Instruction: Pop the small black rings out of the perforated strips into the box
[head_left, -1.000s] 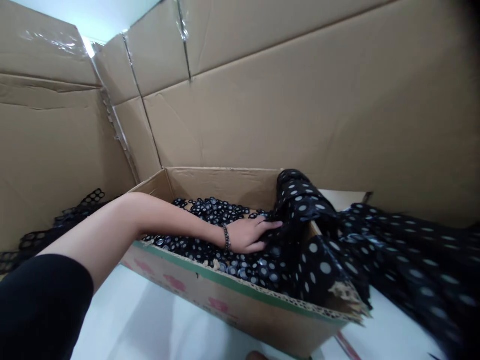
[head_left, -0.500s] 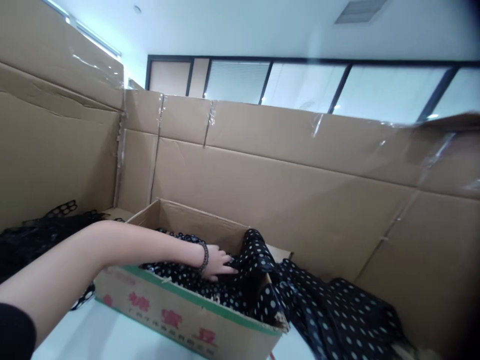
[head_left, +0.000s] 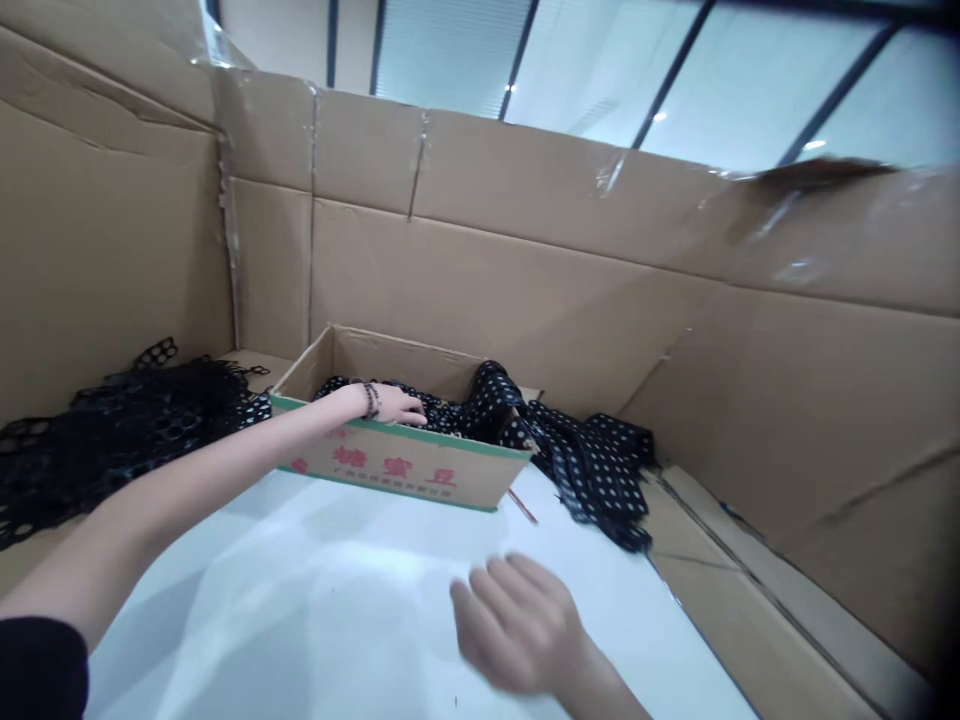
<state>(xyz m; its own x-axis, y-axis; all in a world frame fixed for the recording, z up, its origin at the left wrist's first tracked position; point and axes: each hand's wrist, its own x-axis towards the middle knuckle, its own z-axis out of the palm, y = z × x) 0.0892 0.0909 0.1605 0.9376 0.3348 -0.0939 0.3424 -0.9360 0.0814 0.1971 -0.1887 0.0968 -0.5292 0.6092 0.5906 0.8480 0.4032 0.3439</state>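
Observation:
An open cardboard box (head_left: 420,466) with red lettering and green edges stands on the white table (head_left: 322,590). Black cloth with white dots (head_left: 491,395) lies inside it and hangs over its right end. My left hand (head_left: 396,404), with a dark beaded bracelet at the wrist, reaches over the front edge, fingers apart, at the cloth in the box; no grip on it shows. Nearer to me, my right hand (head_left: 514,622) hovers above the table with its fingers curled in, slightly blurred. Nothing shows in it.
Black netted material (head_left: 127,430) is heaped at the left. More dotted cloth (head_left: 600,465) spills onto the table right of the box. A thin reddish stick (head_left: 523,506) lies near the box's right corner. Tall cardboard walls (head_left: 487,270) enclose the table behind and on both sides.
The view has tilted down and the box appears farther off. My right hand has come into view at the bottom. My left hand now sits nearer the box's front edge.

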